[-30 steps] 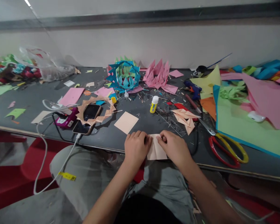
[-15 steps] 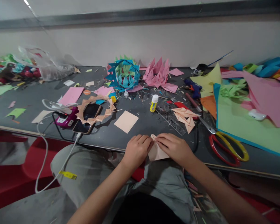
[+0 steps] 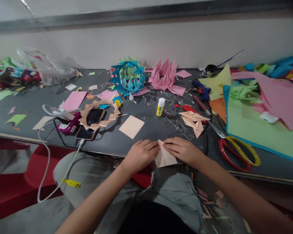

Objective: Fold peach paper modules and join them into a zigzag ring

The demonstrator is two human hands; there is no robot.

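A creased piece of peach paper [image 3: 165, 158] lies at the table's front edge, partly overhanging it. My left hand [image 3: 143, 152] pinches its upper left side, fingers closed. On the upper right side, my right hand [image 3: 183, 150] presses with its fingers together. The paper's upper end is folded to a narrow tip between the two hands. Beyond my left hand lies a flat peach paper square [image 3: 132, 127]. Several folded peach pieces [image 3: 194, 122] rest past my right hand, and a white-capped glue stick [image 3: 160, 107] stands upright between.
Scissors [image 3: 239, 152] with red and yellow handles lie on the right, by stacked coloured paper [image 3: 266, 133]. On the left are a peach paper ring [image 3: 107, 123], a phone [image 3: 90, 125] and a purple power adapter [image 3: 69, 125]. Blue [image 3: 117, 78] and pink paper models [image 3: 163, 76] stand behind.
My fingers have shifted slightly apart along the folded paper, and more of its creased surface shows. The view has moved a little; the things on the table stay put.
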